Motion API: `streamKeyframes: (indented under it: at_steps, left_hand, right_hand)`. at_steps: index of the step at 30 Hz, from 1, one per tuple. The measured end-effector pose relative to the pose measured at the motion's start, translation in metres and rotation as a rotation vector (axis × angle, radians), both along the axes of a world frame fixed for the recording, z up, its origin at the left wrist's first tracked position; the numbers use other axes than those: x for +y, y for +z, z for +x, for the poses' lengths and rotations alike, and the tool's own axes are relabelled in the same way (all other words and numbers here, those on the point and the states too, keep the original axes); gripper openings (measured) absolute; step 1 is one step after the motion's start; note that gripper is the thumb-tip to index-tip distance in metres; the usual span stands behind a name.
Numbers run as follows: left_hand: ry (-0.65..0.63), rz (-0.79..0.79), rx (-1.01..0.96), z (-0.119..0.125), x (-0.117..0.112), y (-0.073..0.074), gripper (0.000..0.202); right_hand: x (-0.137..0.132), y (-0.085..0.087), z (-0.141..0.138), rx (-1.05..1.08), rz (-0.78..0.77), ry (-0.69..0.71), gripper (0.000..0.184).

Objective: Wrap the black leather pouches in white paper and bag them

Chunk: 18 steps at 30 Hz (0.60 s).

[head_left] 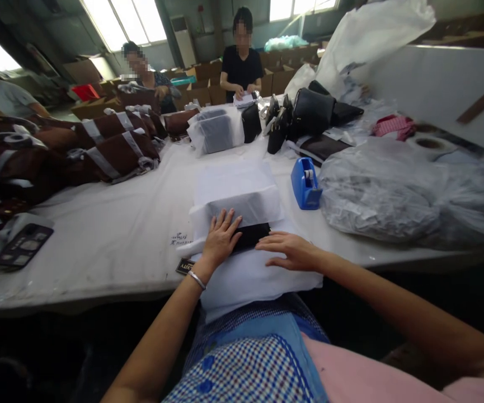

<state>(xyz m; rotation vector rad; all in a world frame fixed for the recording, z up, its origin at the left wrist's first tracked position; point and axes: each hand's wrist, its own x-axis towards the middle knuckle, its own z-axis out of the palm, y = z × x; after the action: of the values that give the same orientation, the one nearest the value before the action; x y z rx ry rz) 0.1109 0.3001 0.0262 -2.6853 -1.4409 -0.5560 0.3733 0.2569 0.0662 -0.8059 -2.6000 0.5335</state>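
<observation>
A flat black item (250, 235), perhaps a wallet or small bag, lies on white tissue paper (250, 277) at the table's front edge. Part of it is covered by a folded sheet of the paper, through which it shows grey. My left hand (221, 238) presses flat on it with fingers spread, over the paper's edge. At its right end rests my right hand (287, 250), fingers stretched out, fingertips near the black item's corner. A small black tag with gold lettering (184, 266) lies by my left wrist.
A blue tape dispenser (306, 184) stands right of the paper, beside a large clear plastic bag (376, 190). Brown bags (120, 154) are heaped at left, near a phone-like item (23, 245). Black bags (309, 112) stand at the back. Several people (242, 67) are across the table.
</observation>
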Motion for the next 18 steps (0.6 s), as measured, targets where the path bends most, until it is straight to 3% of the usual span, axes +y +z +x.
streamKeyframes:
  at_steps: [2, 5, 10, 18]
  left_hand:
    - [0.005, 0.000, -0.008, 0.001, -0.001, 0.000, 0.048]
    - [0.013, 0.009, -0.013, 0.002, -0.001, -0.001, 0.047]
    - [0.014, 0.008, -0.007, 0.002, -0.002, -0.003, 0.047]
    - [0.029, 0.006, 0.007, 0.003, -0.003, -0.003, 0.047]
  right_hand:
    - [-0.024, 0.008, 0.002, -0.032, -0.065, 0.076, 0.057]
    - [-0.052, 0.006, 0.004, -0.089, -0.079, 0.122, 0.069]
    - [-0.069, -0.013, 0.003, -0.087, -0.059, 0.036, 0.052]
    - [-0.067, -0.046, 0.002, -0.048, 0.053, -0.016, 0.031]
